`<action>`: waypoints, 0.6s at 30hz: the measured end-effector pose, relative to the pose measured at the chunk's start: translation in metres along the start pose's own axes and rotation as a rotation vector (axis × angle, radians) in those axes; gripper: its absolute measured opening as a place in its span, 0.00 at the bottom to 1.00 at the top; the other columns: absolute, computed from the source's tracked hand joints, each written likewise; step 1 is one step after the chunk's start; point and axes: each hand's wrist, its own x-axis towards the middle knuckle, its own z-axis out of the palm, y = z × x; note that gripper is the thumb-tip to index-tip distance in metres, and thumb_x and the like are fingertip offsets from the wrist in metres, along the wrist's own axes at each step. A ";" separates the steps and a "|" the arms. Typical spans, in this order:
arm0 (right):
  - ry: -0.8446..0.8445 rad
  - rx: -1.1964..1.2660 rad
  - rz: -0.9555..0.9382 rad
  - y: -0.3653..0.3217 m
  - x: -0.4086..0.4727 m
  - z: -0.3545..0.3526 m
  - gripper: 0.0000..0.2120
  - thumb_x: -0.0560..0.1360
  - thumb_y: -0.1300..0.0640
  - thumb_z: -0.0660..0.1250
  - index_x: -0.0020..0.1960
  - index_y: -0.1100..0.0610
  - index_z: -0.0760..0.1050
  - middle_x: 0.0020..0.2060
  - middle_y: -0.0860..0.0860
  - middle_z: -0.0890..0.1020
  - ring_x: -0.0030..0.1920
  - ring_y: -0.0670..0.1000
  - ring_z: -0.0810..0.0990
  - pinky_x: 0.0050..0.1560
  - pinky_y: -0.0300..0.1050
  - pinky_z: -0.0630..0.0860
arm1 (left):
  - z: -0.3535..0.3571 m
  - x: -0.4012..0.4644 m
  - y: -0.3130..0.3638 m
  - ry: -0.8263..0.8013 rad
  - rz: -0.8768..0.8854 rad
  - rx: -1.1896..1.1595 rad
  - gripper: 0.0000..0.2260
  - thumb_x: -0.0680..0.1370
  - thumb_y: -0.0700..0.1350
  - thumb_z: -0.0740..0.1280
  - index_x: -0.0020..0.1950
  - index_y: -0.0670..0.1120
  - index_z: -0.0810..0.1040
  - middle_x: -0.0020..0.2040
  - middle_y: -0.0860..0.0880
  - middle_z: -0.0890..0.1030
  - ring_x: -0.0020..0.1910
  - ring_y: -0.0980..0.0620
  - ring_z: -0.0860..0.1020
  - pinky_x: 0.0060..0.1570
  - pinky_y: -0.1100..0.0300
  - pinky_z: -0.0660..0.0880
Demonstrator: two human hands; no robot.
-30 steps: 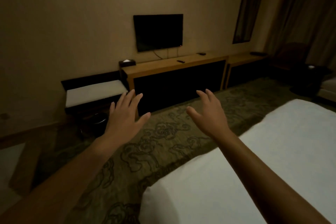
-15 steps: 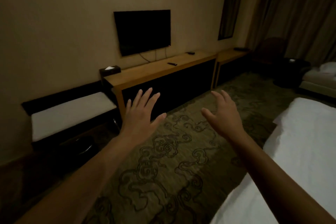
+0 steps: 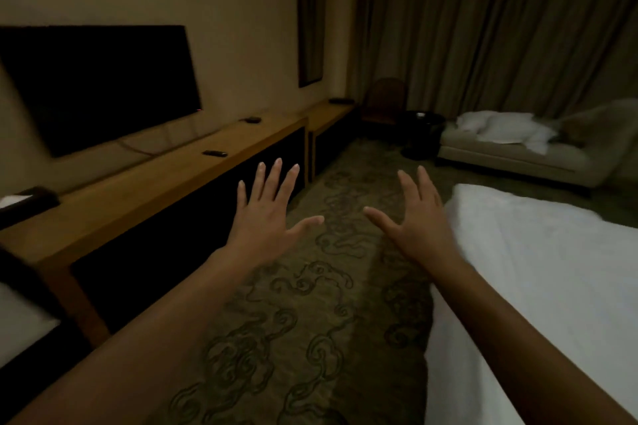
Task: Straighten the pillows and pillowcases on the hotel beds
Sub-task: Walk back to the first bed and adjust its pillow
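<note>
Lying rumpled on the chaise [image 3: 511, 157] by the curtains [image 3: 500, 28], the white pillows [image 3: 500, 129] look unstraightened — well apart from both hands. Left hand [image 3: 266, 217] and right hand [image 3: 419, 224] hang spread, empty, above the carpet [image 3: 310, 321]. The bed [image 3: 552, 269] shows only its foot — its head is cut off.

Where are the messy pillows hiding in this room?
Look to the far wall of long brown curtains. Below them stands a low beige daybed, past the white bed. The crumpled white pillows lie heaped on it, the only rumpled white things there.
</note>
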 end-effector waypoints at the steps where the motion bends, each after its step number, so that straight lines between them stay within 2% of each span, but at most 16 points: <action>1: 0.022 -0.054 0.082 0.027 0.041 0.006 0.50 0.68 0.21 0.56 0.81 0.46 0.50 0.82 0.49 0.46 0.81 0.56 0.47 0.76 0.61 0.59 | 0.037 0.064 0.006 -0.044 0.042 -0.117 0.42 0.71 0.80 0.44 0.78 0.64 0.33 0.82 0.56 0.36 0.79 0.51 0.32 0.76 0.40 0.36; 3: 0.007 -0.073 0.098 0.032 0.059 0.007 0.52 0.66 0.20 0.55 0.81 0.46 0.50 0.82 0.50 0.45 0.81 0.56 0.47 0.76 0.62 0.59 | 0.051 0.088 0.011 -0.003 0.115 -0.088 0.40 0.72 0.79 0.44 0.78 0.65 0.34 0.82 0.56 0.37 0.79 0.51 0.32 0.75 0.41 0.36; 4: 0.049 -0.137 0.158 0.058 0.105 0.017 0.52 0.66 0.20 0.54 0.81 0.46 0.50 0.82 0.50 0.45 0.81 0.56 0.47 0.77 0.62 0.58 | 0.092 0.149 0.018 -0.038 0.152 -0.196 0.39 0.72 0.79 0.44 0.78 0.65 0.34 0.82 0.56 0.38 0.79 0.51 0.32 0.75 0.41 0.36; 6: 0.073 -0.166 0.152 0.061 0.130 0.014 0.50 0.68 0.20 0.55 0.81 0.45 0.50 0.82 0.51 0.47 0.81 0.56 0.48 0.77 0.63 0.58 | 0.101 0.177 0.024 0.008 0.218 -0.161 0.38 0.73 0.78 0.44 0.78 0.65 0.35 0.82 0.56 0.38 0.79 0.50 0.33 0.76 0.40 0.37; 7: 0.124 -0.223 0.185 0.084 0.179 0.033 0.49 0.69 0.21 0.55 0.81 0.45 0.51 0.82 0.51 0.48 0.81 0.56 0.48 0.77 0.63 0.58 | 0.142 0.238 0.020 -0.032 0.238 -0.255 0.38 0.74 0.78 0.44 0.78 0.65 0.36 0.82 0.55 0.38 0.80 0.50 0.33 0.76 0.40 0.37; 9: 0.132 -0.252 0.176 0.089 0.194 0.036 0.47 0.69 0.21 0.55 0.81 0.44 0.52 0.82 0.51 0.49 0.81 0.56 0.49 0.76 0.64 0.58 | 0.150 0.261 0.017 -0.006 0.294 -0.189 0.38 0.74 0.77 0.44 0.79 0.64 0.38 0.82 0.55 0.38 0.80 0.49 0.33 0.76 0.39 0.38; 10: 0.157 -0.290 0.247 0.116 0.238 0.054 0.47 0.69 0.21 0.54 0.81 0.44 0.52 0.82 0.51 0.49 0.81 0.56 0.49 0.76 0.64 0.58 | 0.189 0.323 0.017 -0.073 0.308 -0.270 0.38 0.74 0.77 0.44 0.79 0.63 0.38 0.82 0.54 0.38 0.80 0.49 0.33 0.77 0.38 0.39; 12: 0.147 -0.323 0.261 0.122 0.244 0.057 0.47 0.69 0.20 0.52 0.81 0.43 0.51 0.82 0.51 0.49 0.81 0.55 0.49 0.76 0.64 0.58 | 0.199 0.341 0.018 -0.071 0.350 -0.230 0.39 0.73 0.77 0.43 0.80 0.62 0.40 0.82 0.54 0.39 0.80 0.48 0.34 0.77 0.37 0.40; 13: 0.179 -0.363 0.332 0.151 0.297 0.054 0.48 0.68 0.20 0.51 0.81 0.43 0.51 0.82 0.50 0.49 0.81 0.55 0.49 0.76 0.64 0.58 | 0.224 0.410 0.035 -0.122 0.345 -0.328 0.39 0.73 0.77 0.43 0.80 0.62 0.40 0.82 0.53 0.39 0.80 0.48 0.34 0.77 0.37 0.40; 15: 0.189 -0.400 0.338 0.157 0.318 0.045 0.48 0.68 0.19 0.50 0.81 0.43 0.50 0.82 0.50 0.48 0.81 0.55 0.49 0.76 0.64 0.58 | 0.228 0.431 0.047 -0.096 0.392 -0.315 0.39 0.73 0.76 0.43 0.80 0.61 0.40 0.82 0.53 0.39 0.80 0.49 0.34 0.77 0.37 0.40; 16: 0.237 -0.406 0.424 0.190 0.360 0.044 0.47 0.68 0.19 0.50 0.81 0.43 0.50 0.82 0.50 0.49 0.81 0.55 0.49 0.75 0.64 0.57 | 0.253 0.491 0.071 -0.149 0.439 -0.360 0.39 0.73 0.76 0.43 0.80 0.62 0.40 0.82 0.54 0.39 0.80 0.49 0.34 0.77 0.37 0.40; 18: 0.246 -0.437 0.417 0.198 0.375 0.041 0.46 0.69 0.20 0.52 0.80 0.43 0.51 0.82 0.49 0.49 0.81 0.55 0.49 0.76 0.64 0.56 | 0.260 0.509 0.081 -0.115 0.480 -0.337 0.38 0.74 0.75 0.44 0.80 0.62 0.39 0.82 0.54 0.38 0.80 0.50 0.34 0.77 0.38 0.39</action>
